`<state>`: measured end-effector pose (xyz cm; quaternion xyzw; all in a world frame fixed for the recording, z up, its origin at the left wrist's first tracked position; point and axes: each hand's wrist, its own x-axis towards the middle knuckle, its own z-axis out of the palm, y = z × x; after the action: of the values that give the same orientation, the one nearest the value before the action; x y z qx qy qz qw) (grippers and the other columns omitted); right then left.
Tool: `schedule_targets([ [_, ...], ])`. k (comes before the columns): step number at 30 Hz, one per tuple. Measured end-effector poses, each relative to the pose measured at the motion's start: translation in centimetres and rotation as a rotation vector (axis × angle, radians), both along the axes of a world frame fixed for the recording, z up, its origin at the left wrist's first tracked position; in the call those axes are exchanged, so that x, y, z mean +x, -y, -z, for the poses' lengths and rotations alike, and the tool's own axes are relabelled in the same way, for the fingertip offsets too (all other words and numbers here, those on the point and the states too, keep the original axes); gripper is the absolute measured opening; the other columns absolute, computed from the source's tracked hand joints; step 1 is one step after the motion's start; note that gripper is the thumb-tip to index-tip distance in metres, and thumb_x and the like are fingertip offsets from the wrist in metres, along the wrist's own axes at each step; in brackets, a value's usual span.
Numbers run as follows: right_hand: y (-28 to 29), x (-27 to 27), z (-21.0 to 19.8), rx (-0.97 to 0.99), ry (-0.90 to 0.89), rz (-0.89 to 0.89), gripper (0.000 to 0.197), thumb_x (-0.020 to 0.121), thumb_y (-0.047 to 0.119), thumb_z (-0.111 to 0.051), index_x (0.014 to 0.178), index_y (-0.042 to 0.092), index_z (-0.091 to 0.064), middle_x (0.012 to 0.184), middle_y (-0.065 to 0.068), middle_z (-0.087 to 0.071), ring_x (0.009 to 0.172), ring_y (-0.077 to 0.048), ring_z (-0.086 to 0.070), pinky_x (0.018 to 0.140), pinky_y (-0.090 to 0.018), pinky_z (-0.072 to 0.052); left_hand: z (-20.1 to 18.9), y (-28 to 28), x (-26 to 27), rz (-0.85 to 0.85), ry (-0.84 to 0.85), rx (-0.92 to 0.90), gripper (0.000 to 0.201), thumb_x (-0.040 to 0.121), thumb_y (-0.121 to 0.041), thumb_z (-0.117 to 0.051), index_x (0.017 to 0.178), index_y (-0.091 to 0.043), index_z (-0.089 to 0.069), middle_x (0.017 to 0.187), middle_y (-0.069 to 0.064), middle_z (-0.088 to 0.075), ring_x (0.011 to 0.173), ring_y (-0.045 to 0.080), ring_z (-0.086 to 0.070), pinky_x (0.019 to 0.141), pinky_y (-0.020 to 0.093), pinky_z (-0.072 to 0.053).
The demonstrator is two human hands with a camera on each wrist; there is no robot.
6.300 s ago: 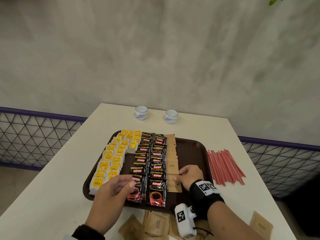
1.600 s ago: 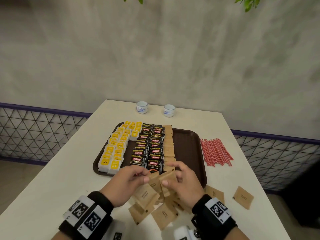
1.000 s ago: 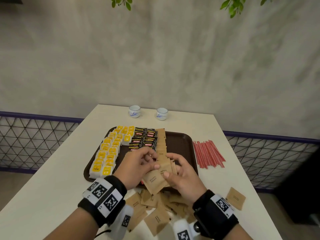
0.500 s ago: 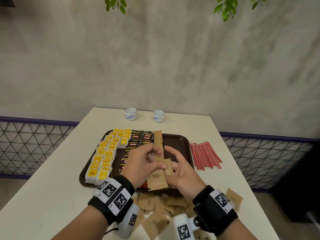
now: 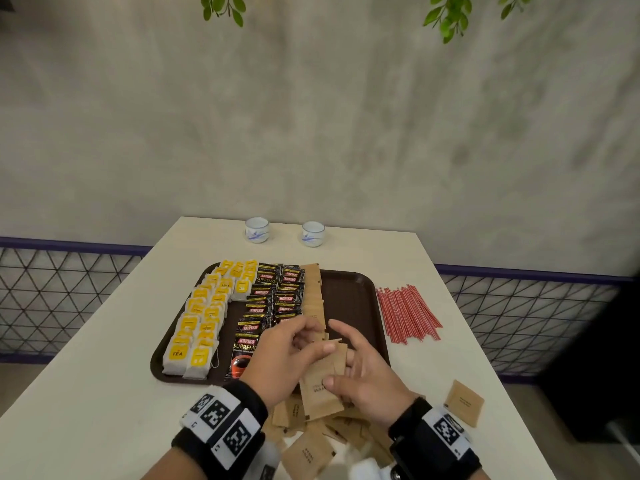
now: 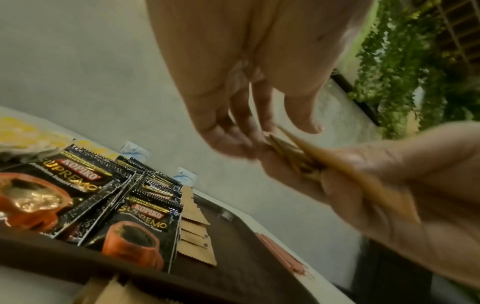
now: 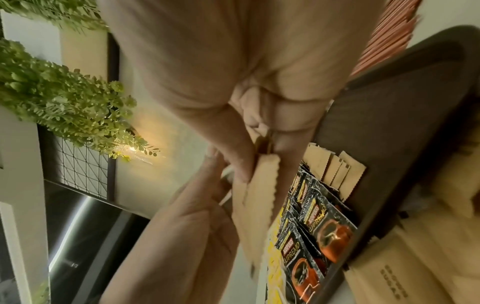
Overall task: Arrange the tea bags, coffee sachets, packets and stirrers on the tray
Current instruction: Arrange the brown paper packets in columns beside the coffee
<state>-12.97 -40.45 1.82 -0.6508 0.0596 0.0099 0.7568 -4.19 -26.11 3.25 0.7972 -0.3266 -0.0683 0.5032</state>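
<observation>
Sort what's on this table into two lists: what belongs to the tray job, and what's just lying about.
Job:
tray
tea bags
coffee sachets
brown packets in both hands
loose brown packets
red stirrers

Lying about:
two cups
plant leaves
fence

The tray is dark brown. At its nine o'clock side the tea bags are white with bright yellow tags, one printed "TEA". Next to them, toward three o'clock, the coffee sachets are black with a red name band, gold lettering and an orange-red cup picture. The packets are plain kraft brown with small dark print and zigzag edges. At three o'clock of the tray the stirrers are red with thin white stripes. At twelve o'clock the two cups are white with a blue pattern. The table is cream. The wristbands are black with black-and-white square code patterns.
</observation>
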Motion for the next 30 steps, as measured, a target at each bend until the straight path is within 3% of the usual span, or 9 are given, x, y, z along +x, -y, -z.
schedule_targets([
  [5,0.3,0.0,-0.4,-0.037,-0.031,-0.012,0.084,0.078,-0.012,-0.062,0.136,0.037,-0.026,0.110,-0.007,-0.071,0.103,-0.022,-0.068,0.087,-0.038,-0.054,-0.4,-0.2,1.1,0.067,-0.153,0.130,0.007,0.087,-0.025,-0.067,0.088,-0.023,-0.075,0.086,-0.006,-0.073,0.082,0.008,-0.067,0.079,0.028,-0.055],
  [8,0.5,0.1,0.0,-0.154,-0.068,0.067,0.082,0.085,-0.009,-0.062,0.140,0.035,-0.020,0.120,-0.005,-0.064,0.107,-0.017,-0.066,0.093,-0.035,-0.053,-0.8,-0.2,1.5,0.075,-0.272,0.081,0.006,0.083,-0.013,-0.072,0.086,-0.015,-0.076,0.084,0.003,-0.074,0.072,0.015,-0.068,0.068,0.026,-0.056],
  [10,0.6,-0.1,0.4,-0.233,-0.086,0.086,0.075,0.086,-0.004,-0.064,0.137,0.035,-0.026,0.119,-0.005,-0.063,0.106,-0.016,-0.066,0.093,-0.035,-0.053,-1.0,-0.2,1.6,0.099,-0.372,0.066,0.004,0.082,-0.006,-0.071,0.086,-0.004,-0.073,0.081,0.012,-0.070,0.062,0.013,-0.064,0.057,0.022,-0.053],
  [13,0.6,-0.2,0.8,-0.302,-0.123,0.128,0.054,0.087,-0.001,-0.064,0.125,0.031,-0.044,0.108,-0.002,-0.066,0.100,-0.014,-0.066,0.085,-0.029,-0.055,-0.6,-0.2,1.8,0.099,-0.506,0.067,0.012,0.081,0.002,-0.069,0.092,0.005,-0.063,0.080,0.017,-0.066,0.058,0.010,-0.065,0.053,0.017,-0.051],
  [16,0.6,-0.3,1.2,-0.329,-0.147,0.151,0.040,0.086,0.002,-0.066,0.115,0.028,-0.054,0.100,-0.003,-0.070,0.094,-0.014,-0.068,0.081,-0.028,-0.056,0.0,-0.1,1.9,0.071,-0.603,0.020,0.025,0.078,0.008,-0.069,0.097,0.002,-0.054,0.078,0.017,-0.066,0.062,0.017,-0.067,0.054,0.022,-0.053],
  [21,0.2,-0.1,1.8,-0.413,-0.137,0.212,0.027,0.087,0.010,-0.067,0.109,0.024,-0.062,0.084,0.002,-0.075,0.084,-0.011,-0.071,0.088,-0.038,-0.055,0.8,-0.1,2.3,0.052,-0.592,0.066,0.044,0.068,0.005,-0.079,0.103,-0.006,-0.054,0.085,0.016,-0.068,0.074,0.026,-0.066,0.074,0.038,-0.056],
  [23,0.2,0.1,1.8,-0.432,-0.139,0.218,0.021,0.088,0.012,-0.066,0.105,0.024,-0.065,0.083,0.004,-0.075,0.082,-0.010,-0.071,0.086,-0.036,-0.055,1.1,0.0,2.6,0.043,-0.601,0.059,0.044,0.067,0.004,-0.080,0.102,-0.007,-0.056,0.086,0.016,-0.068,0.075,0.026,-0.066,0.079,0.041,-0.055],
  [27,0.1,0.5,2.1,-0.436,-0.148,0.247,0.018,0.089,0.009,-0.064,0.099,0.024,-0.069,0.088,0.003,-0.076,0.083,-0.008,-0.071,0.075,-0.019,-0.054,1.5,0.2,2.9,0.028,-0.631,0.019,0.042,0.066,0.010,-0.077,0.099,-0.006,-0.057,0.081,0.011,-0.068,0.072,0.020,-0.067,0.069,0.032,-0.056],
  [30,0.1,0.8,2.4,-0.410,-0.159,0.278,0.020,0.089,0.005,-0.063,0.098,0.022,-0.069,0.089,0.001,-0.076,0.084,-0.009,-0.071,0.071,-0.016,-0.053,1.8,0.5,3.1,0.008,-0.676,-0.016,0.038,0.070,0.015,-0.072,0.098,-0.005,-0.056,0.082,0.013,-0.070,0.070,0.018,-0.067,0.063,0.027,-0.053],
])
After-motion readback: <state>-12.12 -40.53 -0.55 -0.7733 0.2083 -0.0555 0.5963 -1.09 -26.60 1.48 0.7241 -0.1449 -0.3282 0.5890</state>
